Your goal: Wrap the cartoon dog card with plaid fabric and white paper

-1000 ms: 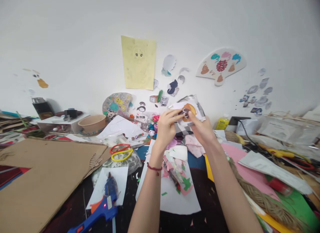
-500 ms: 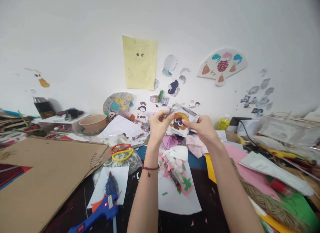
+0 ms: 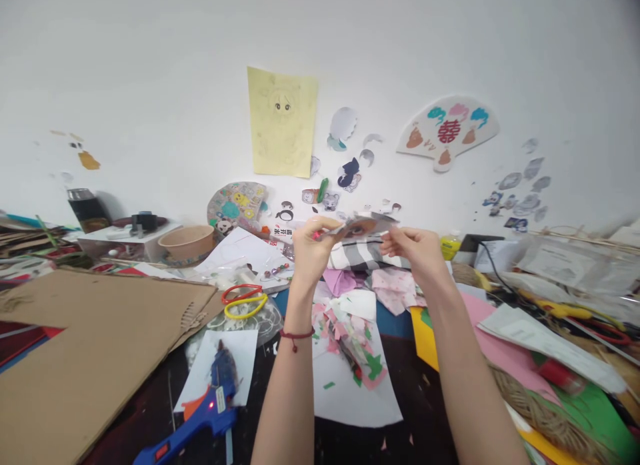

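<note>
One person's two bare hands hold one thin, shiny grey sheet with an orange-brown printed patch (image 3: 367, 225) in the air, above the middle of the cluttered table and in front of the white wall. The left hand (image 3: 311, 253) pinches its left end between thumb and fingers; the right hand (image 3: 419, 250) grips its right end the same way. The sheet's long axis runs across, left to right, roughly level; it is seen almost edge-on, so its printed face is strongly foreshortened. One dark red cord bracelet (image 3: 296, 334) circles the left wrist.

Just behind and below the sheet lies one black-and-white checked cloth (image 3: 357, 253). Nearer the person, one white paper sheet (image 3: 350, 405) bears pink and green scraps, too jumbled to count. To the left are one blue glue gun (image 3: 204, 418), one red loop (image 3: 235, 290), one yellow loop (image 3: 245, 308) and one round beige bowl (image 3: 187, 242). Two fan shapes show: one white with a red symbol (image 3: 447, 135), on the wall, and one grey and patterned (image 3: 235, 205).
</note>
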A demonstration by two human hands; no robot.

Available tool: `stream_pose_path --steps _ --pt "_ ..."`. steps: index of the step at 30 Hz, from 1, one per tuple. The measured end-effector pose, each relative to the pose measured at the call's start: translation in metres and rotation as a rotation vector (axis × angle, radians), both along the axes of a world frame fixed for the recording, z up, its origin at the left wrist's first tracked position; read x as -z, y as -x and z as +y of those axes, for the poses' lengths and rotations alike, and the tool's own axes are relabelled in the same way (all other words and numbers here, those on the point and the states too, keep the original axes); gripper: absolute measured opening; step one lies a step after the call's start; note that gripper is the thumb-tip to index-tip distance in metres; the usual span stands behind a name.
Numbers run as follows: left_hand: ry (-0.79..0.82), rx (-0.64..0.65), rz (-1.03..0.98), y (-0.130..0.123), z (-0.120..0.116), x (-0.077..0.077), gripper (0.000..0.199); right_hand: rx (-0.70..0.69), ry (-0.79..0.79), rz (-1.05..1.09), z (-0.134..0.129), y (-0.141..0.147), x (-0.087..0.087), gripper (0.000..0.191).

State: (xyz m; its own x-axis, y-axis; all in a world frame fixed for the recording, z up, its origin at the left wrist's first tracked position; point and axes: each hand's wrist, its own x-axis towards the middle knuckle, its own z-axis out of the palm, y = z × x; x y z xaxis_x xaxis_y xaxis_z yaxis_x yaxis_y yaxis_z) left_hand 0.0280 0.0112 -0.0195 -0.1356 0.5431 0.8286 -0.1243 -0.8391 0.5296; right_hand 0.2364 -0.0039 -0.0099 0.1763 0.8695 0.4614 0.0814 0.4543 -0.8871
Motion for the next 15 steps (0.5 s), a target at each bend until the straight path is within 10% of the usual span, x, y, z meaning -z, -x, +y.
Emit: stream_pose_path --steps 7,15 --pt "-0.291 -0.298 0.257 -0.009 -0.012 -0.008 0.035 -0.369 -0.008 0.096 -0.010 0.013 -0.008 0.066" --pt "-0.309 -0.445 0.493 -0.007 -0.015 -0.007 0.048 -0.203 -0.049 0.108 -0.019 0.021 -0.011 0.039"
